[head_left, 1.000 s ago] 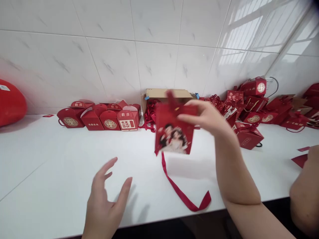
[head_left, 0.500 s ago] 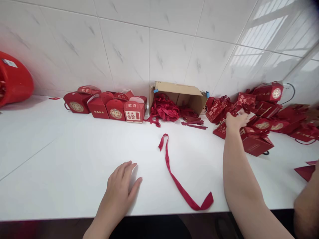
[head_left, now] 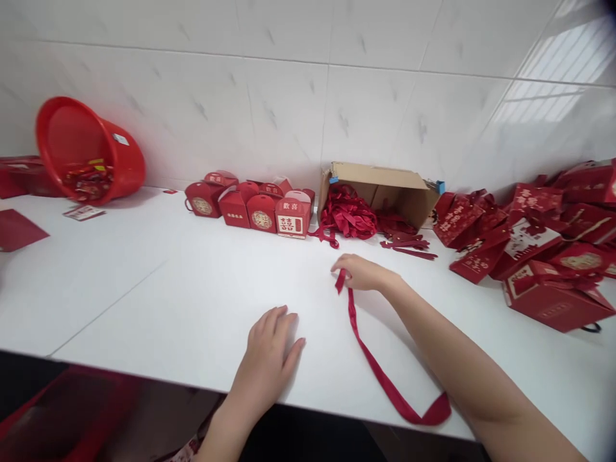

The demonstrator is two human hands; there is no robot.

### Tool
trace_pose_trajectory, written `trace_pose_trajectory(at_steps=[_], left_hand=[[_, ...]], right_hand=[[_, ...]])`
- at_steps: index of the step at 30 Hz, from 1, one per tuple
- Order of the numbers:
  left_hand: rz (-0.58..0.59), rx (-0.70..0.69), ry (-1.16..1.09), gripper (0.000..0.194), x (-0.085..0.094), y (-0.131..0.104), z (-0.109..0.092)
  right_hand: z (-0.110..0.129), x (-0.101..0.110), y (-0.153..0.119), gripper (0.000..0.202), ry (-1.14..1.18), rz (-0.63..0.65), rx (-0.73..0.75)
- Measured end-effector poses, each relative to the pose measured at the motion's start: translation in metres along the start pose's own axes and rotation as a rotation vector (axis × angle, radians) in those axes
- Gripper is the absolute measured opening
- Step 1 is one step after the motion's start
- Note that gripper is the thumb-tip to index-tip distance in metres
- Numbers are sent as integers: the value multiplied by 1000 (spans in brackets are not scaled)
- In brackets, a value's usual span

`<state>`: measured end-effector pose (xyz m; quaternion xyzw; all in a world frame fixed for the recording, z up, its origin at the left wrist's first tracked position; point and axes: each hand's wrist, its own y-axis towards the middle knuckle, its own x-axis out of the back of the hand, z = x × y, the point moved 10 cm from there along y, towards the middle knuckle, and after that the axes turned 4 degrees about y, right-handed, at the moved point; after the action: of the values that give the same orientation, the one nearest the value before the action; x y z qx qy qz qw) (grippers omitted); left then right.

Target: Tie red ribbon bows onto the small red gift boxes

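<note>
My left hand [head_left: 271, 350] lies on the white table [head_left: 158, 301] with its fingers stretched out and thumb apart, holding nothing. Over the upper end of a long red ribbon [head_left: 380, 372] is my right hand [head_left: 363, 272], its fingers loosely bent to the left and nothing visible in them. The ribbon runs from beneath that hand down toward the table's front edge. Behind the hands, an open cardboard box [head_left: 385, 172] on its side holds a tangled heap of red ribbons [head_left: 351, 212].
Several red gift boxes [head_left: 262, 218] stand in a row by the tiled wall. More boxes with ribbons [head_left: 558, 295] are heaped at the right. A tipped red bucket [head_left: 128, 163] with small wrapped pieces lies at the left, near a flat card [head_left: 84, 212].
My right hand has left the heap of boxes at the right and come left over the ribbon's upper end. The view has turned left, showing more of the bucket. My left hand still rests open.
</note>
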<state>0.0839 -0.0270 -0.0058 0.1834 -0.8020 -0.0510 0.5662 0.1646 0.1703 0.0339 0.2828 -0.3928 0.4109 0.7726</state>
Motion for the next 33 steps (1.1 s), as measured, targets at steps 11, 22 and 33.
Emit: trace_pose_trajectory(at_steps=[11, 22, 33], left_hand=[[196, 48, -46, 38, 12, 43, 18], [-279, 346, 218, 87, 47, 234, 43], [-186, 205, 258, 64, 48, 233, 39]], right_hand=[[-56, 47, 0, 2, 475, -526, -151], [-28, 124, -40, 15, 1399, -721, -130], [3, 131, -48, 41, 1340, -579, -21]])
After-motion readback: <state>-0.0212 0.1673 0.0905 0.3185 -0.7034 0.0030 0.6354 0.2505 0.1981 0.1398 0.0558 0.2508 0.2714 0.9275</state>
